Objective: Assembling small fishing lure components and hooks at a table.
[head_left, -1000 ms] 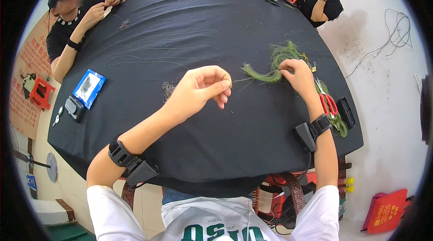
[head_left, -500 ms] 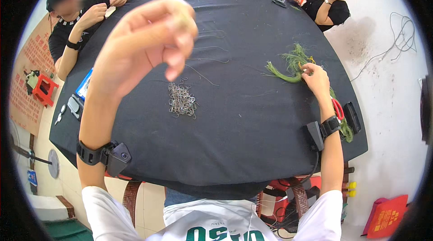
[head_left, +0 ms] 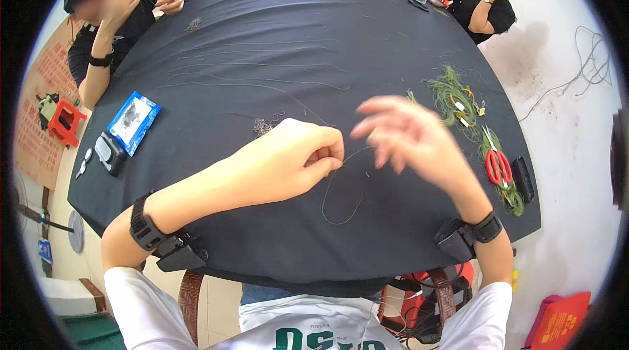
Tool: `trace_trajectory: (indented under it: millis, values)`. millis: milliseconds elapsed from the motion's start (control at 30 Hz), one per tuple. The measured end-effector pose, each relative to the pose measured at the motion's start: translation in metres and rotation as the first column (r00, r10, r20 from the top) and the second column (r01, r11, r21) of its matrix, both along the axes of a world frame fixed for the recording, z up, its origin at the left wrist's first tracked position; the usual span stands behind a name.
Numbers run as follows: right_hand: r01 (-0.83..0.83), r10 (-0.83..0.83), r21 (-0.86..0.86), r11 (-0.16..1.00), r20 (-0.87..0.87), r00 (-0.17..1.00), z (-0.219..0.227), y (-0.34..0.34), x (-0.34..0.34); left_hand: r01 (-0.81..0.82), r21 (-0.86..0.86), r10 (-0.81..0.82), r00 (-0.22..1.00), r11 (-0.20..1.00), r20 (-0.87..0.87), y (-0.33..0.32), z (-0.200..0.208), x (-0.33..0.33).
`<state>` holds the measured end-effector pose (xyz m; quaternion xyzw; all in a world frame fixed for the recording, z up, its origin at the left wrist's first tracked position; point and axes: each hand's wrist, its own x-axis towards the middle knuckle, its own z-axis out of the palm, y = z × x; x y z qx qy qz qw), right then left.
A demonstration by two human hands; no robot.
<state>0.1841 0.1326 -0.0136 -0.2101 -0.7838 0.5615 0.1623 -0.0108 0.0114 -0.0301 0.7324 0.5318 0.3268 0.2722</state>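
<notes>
Over the middle of the table my left hand (head_left: 306,157) is closed, thumb and forefinger pinching a thin green fishing line (head_left: 341,224). The line hangs in a loose loop below the fingertips, and one end runs toward the right hand. My right hand (head_left: 407,137), somewhat blurred, hovers just right of it with fingers apart. Whether the line touches its fingers I cannot tell. Partly hidden behind my left wrist lies a pile of small metal hooks (head_left: 264,126). Bundles of green line (head_left: 452,98) rest beyond my right hand.
Red-handled scissors (head_left: 498,168) lie on green strands beside a black case (head_left: 522,180). Several single lines (head_left: 262,81) stretch across the black cloth (head_left: 275,239). At left are a blue packet (head_left: 134,122) and a grey-black device (head_left: 109,153). Other people sit around the far side.
My left hand has come down from its raised position to the middle of the table. My right hand has left the green bundle and moved left, its fingers spreading.
</notes>
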Motion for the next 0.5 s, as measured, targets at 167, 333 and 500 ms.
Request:
trace_trajectory:
  millis: [167, 333, 500]
  values:
    - [-0.106, 0.124, -0.188, 0.976, 0.085, 0.989, -0.013, -0.012, -0.014, -0.025, 0.024, 0.022, 0.994, 0.999, 0.103, 0.004, -0.005, -0.001]
    - [-0.146, 0.167, -0.188, 0.971, 0.103, 0.981, -0.026, -0.011, -0.007, -0.012, 0.138, 0.006, 0.999, 0.99, 0.044, -0.003, -0.023, 0.002]
    - [-0.096, 0.12, -0.193, 0.976, 0.116, 0.986, -0.024, -0.015, -0.003, -0.008, 0.304, 0.02, 0.999, 0.953, -0.038, -0.006, -0.023, 0.0]
